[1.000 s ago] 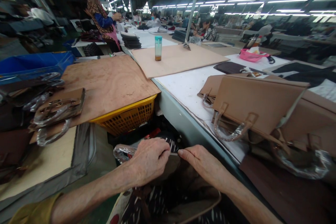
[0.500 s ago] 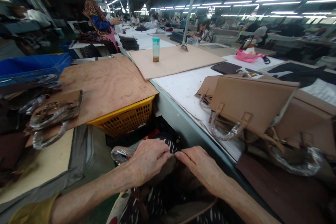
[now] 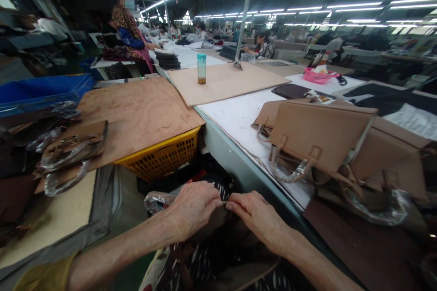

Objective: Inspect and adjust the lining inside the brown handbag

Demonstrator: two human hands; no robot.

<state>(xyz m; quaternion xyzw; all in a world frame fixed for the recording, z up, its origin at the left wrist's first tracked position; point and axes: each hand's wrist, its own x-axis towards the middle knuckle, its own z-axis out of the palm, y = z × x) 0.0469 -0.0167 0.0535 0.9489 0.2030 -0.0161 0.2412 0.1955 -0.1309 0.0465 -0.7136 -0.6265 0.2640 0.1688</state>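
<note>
Both hands are low in the middle of the head view, over my lap. My left hand (image 3: 198, 209) and my right hand (image 3: 257, 216) pinch, fingertips almost meeting, at the upper edge of a brown handbag (image 3: 235, 241) lying in my lap. Shadow and my hands hide most of this bag. A handle wrapped in clear plastic (image 3: 160, 202) sticks out beyond my left wrist. To the right, several tan handbags (image 3: 324, 138) with plastic-wrapped handles lie piled on the white-topped table (image 3: 235, 109).
A wooden board (image 3: 143, 113) rests over a yellow basket (image 3: 164, 152), with another handbag (image 3: 77, 141) on its left edge. A bottle (image 3: 201, 70) stands on a pale board (image 3: 232, 84). Behind are a blue bin (image 3: 44, 93), a pink basket (image 3: 320, 76) and a standing co-worker (image 3: 131, 32).
My right fingers have curled and shifted slightly at the bag's edge; my left hand has stayed in place. The co-worker's hands have lowered towards the table.
</note>
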